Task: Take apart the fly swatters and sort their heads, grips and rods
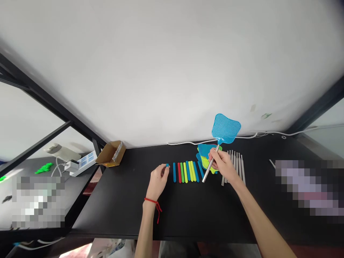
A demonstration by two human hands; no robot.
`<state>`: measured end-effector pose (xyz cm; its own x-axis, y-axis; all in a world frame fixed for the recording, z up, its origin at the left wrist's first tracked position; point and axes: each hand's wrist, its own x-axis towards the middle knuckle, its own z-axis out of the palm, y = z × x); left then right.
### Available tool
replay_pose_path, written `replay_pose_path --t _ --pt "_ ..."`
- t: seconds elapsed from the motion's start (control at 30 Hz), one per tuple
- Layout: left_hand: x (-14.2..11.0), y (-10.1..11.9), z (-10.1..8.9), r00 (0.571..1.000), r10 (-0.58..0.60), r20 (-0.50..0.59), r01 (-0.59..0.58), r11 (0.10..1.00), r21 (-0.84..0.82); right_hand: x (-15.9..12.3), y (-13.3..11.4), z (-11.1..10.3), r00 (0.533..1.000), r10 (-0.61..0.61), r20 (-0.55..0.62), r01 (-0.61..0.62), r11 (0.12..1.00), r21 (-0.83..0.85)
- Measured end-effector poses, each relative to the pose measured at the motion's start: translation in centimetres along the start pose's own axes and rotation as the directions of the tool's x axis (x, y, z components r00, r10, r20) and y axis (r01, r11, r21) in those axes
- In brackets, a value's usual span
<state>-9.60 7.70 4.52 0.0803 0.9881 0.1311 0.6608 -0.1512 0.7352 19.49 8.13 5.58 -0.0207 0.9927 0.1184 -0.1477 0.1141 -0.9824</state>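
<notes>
Black counter (120, 208), and a blue swatter (226, 128) was up high!
Right hand (222, 163) clenched its rod (208, 172) near the swatter pile (205, 150); left hand (159, 179) pinched a blue stick (167, 165) beside the coloured row (186, 172).

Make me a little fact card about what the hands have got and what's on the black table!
Left hand: pinching a blue piece, mostly hidden
Right hand: holding a swatter by its metal rod, head up
Swatter colour: blue
Row between the hands: sticks in blue, red, green and yellow
Pile by the right hand: swatter heads, blue and yellow-green ones showing
Under and beside the right arm: metal rods
Far left of the table: open box
Left wrist: red string
</notes>
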Motion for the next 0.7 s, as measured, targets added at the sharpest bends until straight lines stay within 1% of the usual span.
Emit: replay_pose_path --t 0.1,0.17,0.27,0.37,0.5,0.7 --pt "1.5 -1.3 0.9 0.999 0.016 -0.049 -0.009 0.991 0.130 -0.1 0.4 0.2 0.997 0.018 0.078 -0.019 1.000 0.013" --pt "2.0 -2.0 1.6 0.998 0.004 -0.067 0.007 0.986 0.166 -0.1 0.7 0.4 0.991 0.045 0.124 -0.045 0.999 -0.003" --pt "2.0 -2.8 2.3 0.997 -0.015 -0.078 0.026 0.989 0.148 -0.2 1.1 0.8 0.981 0.085 0.172 -0.075 0.995 -0.068" --pt "1.5 -2.9 2.7 0.997 0.000 -0.072 0.009 0.992 0.124 -0.3 1.4 1.4 0.976 0.099 0.195 -0.074 0.988 -0.133" --pt "1.1 -2.6 2.7 0.998 0.001 -0.065 0.004 0.997 0.077 -0.3 1.9 1.7 0.973 0.106 0.207 -0.072 0.983 -0.167" --pt "0.9 -2.6 2.5 0.998 -0.007 -0.060 0.007 1.000 0.006 -0.3 2.6 1.5 0.970 0.092 0.225 -0.045 0.977 -0.209"
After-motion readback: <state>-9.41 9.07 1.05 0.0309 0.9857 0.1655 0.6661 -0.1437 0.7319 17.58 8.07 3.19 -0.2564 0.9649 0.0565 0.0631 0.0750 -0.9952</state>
